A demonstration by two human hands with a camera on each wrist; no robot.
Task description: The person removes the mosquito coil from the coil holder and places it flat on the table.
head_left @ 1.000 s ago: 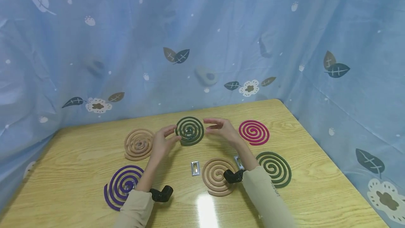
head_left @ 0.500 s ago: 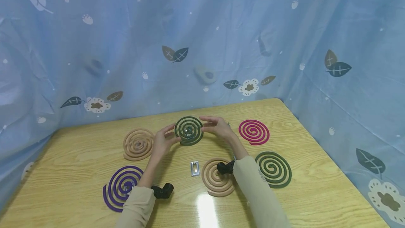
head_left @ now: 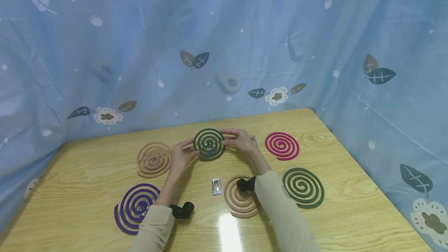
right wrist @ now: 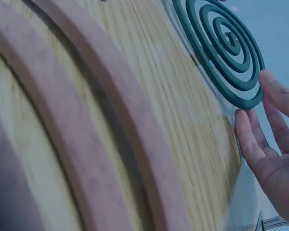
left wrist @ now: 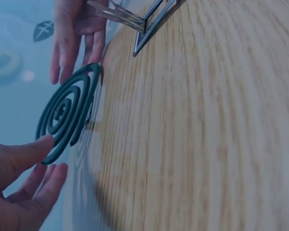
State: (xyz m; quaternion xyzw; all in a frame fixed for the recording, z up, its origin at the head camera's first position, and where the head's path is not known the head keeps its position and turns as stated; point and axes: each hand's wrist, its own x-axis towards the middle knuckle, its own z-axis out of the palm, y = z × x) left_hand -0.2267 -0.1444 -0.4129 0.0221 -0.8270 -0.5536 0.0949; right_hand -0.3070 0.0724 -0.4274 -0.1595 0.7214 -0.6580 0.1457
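A dark green mosquito coil (head_left: pixel 210 158) lies level, raised slightly off the table at the back centre, over a small metal stand (head_left: pixel 209 151) visible through its rings. My left hand (head_left: pixel 179 158) pinches the coil's left rim; in the left wrist view its thumb (left wrist: pixel 43 143) is on top and fingertips are underneath. On the opposite rim, my right hand (head_left: pixel 238 142) pinches too; the right wrist view shows its thumb (right wrist: pixel 274 91) against the edge and fingers below. Whether the coil rests fully on the stand I cannot tell.
Tan (head_left: pixel 142 172) and purple (head_left: pixel 120 207) coils lie left, each over a metal stand. A metal stand (head_left: pixel 216 186) and another tan coil (head_left: pixel 245 214) lie front centre. Pink (head_left: pixel 282 158) and green (head_left: pixel 311 206) coils lie right. Another stand (head_left: pixel 254 140) is by my right wrist.
My right hand has moved left onto the green coil's right rim, from a small gap beside it. My left hand and the coil have stayed nearly in place.
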